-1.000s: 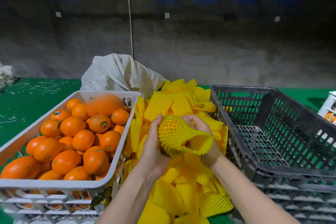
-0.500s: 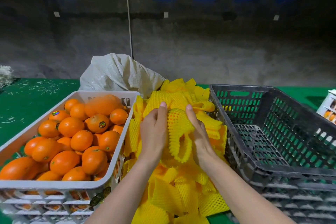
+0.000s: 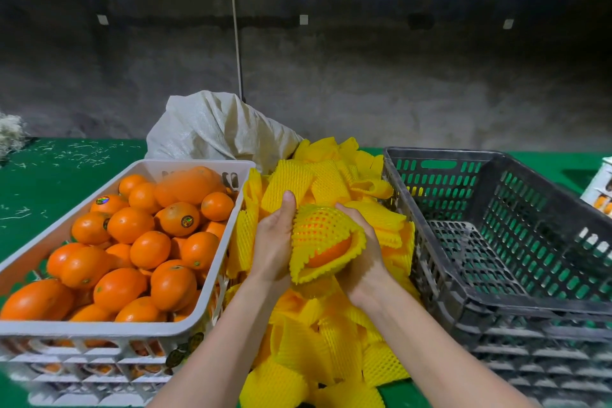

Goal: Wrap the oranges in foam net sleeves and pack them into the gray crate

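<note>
An orange (image 3: 328,253) sits mostly inside a yellow foam net sleeve (image 3: 319,228), held between both hands above the pile of yellow sleeves (image 3: 331,351). My left hand (image 3: 275,242) grips its left side, thumb up along the net. My right hand (image 3: 366,252) cups the right side and underside. The sleeve's open ragged edge faces me, with bare orange peel showing there. A white crate (image 3: 139,329) at the left is heaped with several loose oranges (image 3: 149,248). At the right stands the gray crate (image 3: 496,303), nothing in it.
A white woven sack (image 3: 212,129) lies behind the sleeve pile. The gray crate rests on a stack of similar crates (image 3: 530,361). The table has a green cover (image 3: 49,172) with scattered white shreds. A white box edge (image 3: 601,189) shows at far right. A dark wall with posters stands behind.
A second ago both hands stretched a sleeve open with nothing in it. They dipped forward over the pile, and now the sleeve holds an orange, raised between both hands.
</note>
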The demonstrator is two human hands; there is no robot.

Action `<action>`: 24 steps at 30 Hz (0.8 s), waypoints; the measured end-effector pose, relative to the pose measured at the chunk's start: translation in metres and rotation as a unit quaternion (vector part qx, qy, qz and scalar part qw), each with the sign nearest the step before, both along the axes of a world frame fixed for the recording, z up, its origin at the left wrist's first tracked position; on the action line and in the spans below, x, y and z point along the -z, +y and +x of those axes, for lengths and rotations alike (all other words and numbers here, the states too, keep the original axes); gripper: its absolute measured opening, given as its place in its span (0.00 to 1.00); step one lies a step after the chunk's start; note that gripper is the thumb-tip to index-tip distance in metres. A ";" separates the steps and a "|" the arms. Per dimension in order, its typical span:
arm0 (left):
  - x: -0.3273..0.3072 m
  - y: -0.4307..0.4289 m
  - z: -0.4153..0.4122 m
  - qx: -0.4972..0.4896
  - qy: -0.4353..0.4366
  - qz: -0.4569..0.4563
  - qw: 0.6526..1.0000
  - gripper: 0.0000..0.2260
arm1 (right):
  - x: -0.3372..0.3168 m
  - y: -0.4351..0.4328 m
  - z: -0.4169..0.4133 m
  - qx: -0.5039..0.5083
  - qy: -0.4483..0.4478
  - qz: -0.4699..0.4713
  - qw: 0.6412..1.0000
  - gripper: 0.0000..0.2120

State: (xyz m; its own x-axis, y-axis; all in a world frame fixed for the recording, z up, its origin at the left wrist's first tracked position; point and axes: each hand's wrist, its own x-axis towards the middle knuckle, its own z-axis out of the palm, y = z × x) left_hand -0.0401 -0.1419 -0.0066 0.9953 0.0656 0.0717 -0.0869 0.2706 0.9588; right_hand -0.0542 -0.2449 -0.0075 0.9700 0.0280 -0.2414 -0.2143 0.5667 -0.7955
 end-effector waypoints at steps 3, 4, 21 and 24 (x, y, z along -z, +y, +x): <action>0.001 0.000 0.000 0.008 -0.005 0.025 1.000 0.22 | 0.002 -0.001 0.000 -0.012 -0.009 0.004 1.000 0.19; 0.001 0.001 0.000 0.012 0.001 0.024 1.000 0.20 | 0.002 -0.001 0.000 -0.012 -0.021 0.002 1.000 0.20; -0.003 0.015 -0.010 0.285 0.152 -0.028 0.946 0.16 | -0.001 -0.031 -0.002 0.080 -0.411 -0.541 0.729 0.09; -0.004 0.013 -0.012 0.262 0.137 -0.038 0.954 0.16 | -0.001 -0.030 -0.003 0.066 -0.361 -0.471 0.802 0.09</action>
State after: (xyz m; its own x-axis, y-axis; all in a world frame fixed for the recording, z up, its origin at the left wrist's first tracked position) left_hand -0.0519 -0.1293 -0.0029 0.8732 -0.4523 -0.1815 0.3313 0.2778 0.9017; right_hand -0.0570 -0.2744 -0.0062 0.8463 0.0488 0.5304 0.5070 -0.3794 -0.7740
